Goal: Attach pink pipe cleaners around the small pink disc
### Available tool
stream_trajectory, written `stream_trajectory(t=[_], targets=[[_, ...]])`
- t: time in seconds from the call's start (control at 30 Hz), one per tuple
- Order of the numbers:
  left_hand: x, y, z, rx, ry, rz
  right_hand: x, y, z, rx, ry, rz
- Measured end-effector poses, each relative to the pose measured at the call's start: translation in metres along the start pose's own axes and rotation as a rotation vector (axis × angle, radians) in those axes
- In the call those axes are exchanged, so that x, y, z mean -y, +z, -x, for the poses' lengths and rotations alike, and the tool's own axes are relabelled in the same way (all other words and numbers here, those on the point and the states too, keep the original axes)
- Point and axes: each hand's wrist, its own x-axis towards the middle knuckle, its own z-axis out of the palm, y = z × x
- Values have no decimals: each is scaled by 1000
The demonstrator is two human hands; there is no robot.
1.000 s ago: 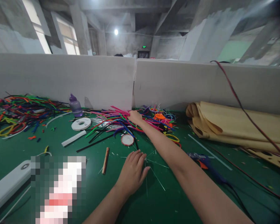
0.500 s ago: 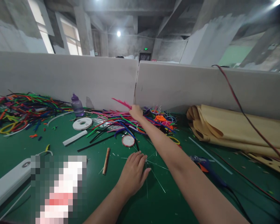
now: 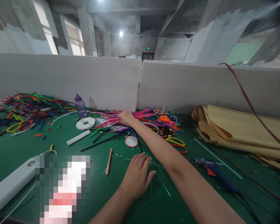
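Observation:
My left hand (image 3: 138, 172) lies on the green table with fingers stretched out and thumb apart. Thin clear filaments (image 3: 162, 183) fan out from beneath its fingertips. Further forward, my right hand (image 3: 127, 119) is in a heap of coloured strips, its fingers curled round pink strips (image 3: 144, 113) that stick out on its right side. Its fingertips are partly hidden. Between the hands sits a small round white piece with a red rim (image 3: 131, 141). A short brown stick (image 3: 109, 161) lies left of my left hand.
A purple bottle (image 3: 80, 105) and a white ring-shaped spool (image 3: 85, 123) stand left of the heap. On the right are a blue glue gun (image 3: 220, 179) with a cable and rolled brown paper (image 3: 235, 124). More coloured strips (image 3: 35, 107) pile up far left. A white partition (image 3: 95, 81) closes the back.
My right hand has moved left and down into the heap from where it held pink strips raised. Pink strips now lie on its right side. My left hand stays in place on the table.

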Motion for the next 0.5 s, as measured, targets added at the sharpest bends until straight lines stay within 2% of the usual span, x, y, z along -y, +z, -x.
stream_trajectory(t=[0.1,0.2,0.37,0.5], targets=[[0,-1,-1,15,-4,15,7,27,-2,14,1,-3],[0,-2,-1,25,-4,29,2,42,-10,16,21,-10],[0,-2,-2,45,-8,44,-12,44,-26,-25,44,-39],[0,-2,-1,61,-10,45,-11,48,-28,-35,34,-63]])
